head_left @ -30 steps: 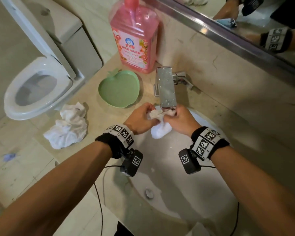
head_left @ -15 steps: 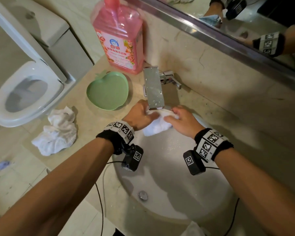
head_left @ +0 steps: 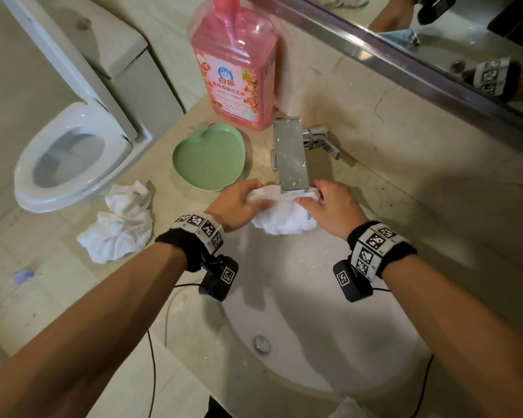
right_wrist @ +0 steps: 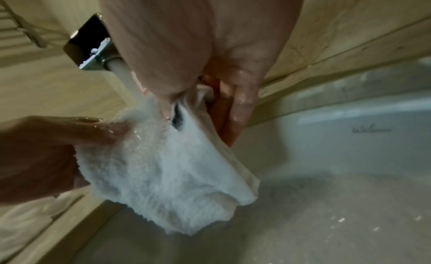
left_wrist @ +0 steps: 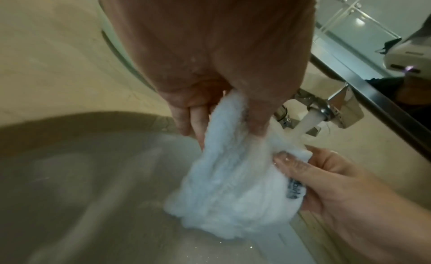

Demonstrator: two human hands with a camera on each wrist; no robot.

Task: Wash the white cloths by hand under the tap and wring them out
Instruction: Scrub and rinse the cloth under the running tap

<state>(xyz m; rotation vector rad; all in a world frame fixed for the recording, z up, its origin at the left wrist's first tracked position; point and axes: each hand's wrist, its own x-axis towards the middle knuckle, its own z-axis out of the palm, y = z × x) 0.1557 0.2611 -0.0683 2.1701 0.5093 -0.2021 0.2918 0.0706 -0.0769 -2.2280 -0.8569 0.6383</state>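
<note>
Under the tap (head_left: 291, 155), over the basin (head_left: 314, 297) | white cloth (head_left: 284, 220), wet | left hand (head_left: 234, 206) and right hand (head_left: 334, 208) gripping its upper edge | second cloth (head_left: 118, 224) crumpled on worktop (head_left: 169, 146), left of tap

left hand (head_left: 234, 206): fingers curled, pinching white cloth (head_left: 284, 221) | right hand (head_left: 332, 206): fingers curled, gripping same cloth | forearms: extended forward, converging, wrists banded
</note>
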